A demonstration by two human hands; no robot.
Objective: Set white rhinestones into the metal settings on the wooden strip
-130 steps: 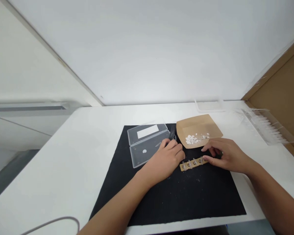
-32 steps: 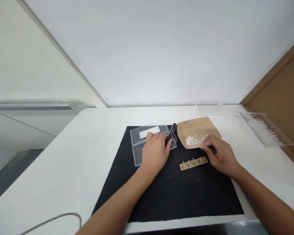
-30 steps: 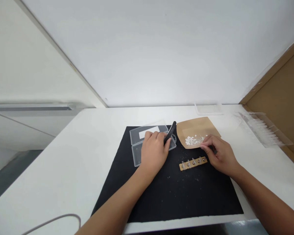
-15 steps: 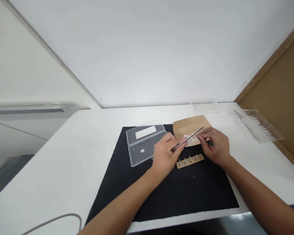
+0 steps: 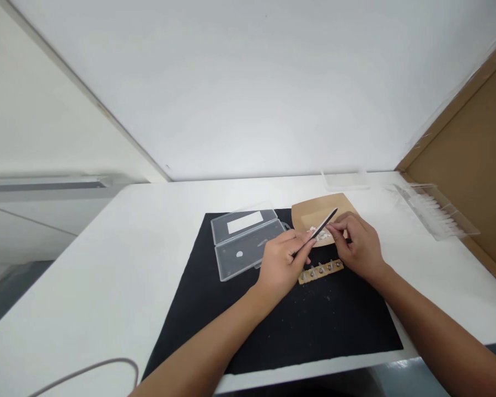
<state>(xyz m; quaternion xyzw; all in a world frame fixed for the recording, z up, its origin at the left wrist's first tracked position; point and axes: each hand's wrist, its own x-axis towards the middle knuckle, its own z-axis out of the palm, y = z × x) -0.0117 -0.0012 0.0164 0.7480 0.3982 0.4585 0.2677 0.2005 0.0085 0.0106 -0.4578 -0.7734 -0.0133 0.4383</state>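
My left hand [image 5: 280, 266] is closed around one end of a thin dark nail file [image 5: 324, 221], which points up and to the right. Beside the file, my right hand [image 5: 359, 245] pinches with thumb and fingers; whatever is between the fingertips is too small to make out. Under the file, small white pieces [image 5: 323, 234] lie on a brown paper sheet [image 5: 314, 207]. Nearer to me, a tan strip [image 5: 321, 271] bears a row of round metal studs with clear upright bits. My left fingers partly cover its left end.
An opened clear plastic case [image 5: 231, 268] with a white label lies left of my hands on a black mat [image 5: 314, 331]. A clear tray [image 5: 345, 181] stands at the back. To the right, a clear box [image 5: 436, 212] holds several pale pieces beside a cardboard panel [image 5: 471, 154].
The file has turned in my left hand, showing more of its dark flat face, and its tip has shifted left. My right hand has moved slightly left.
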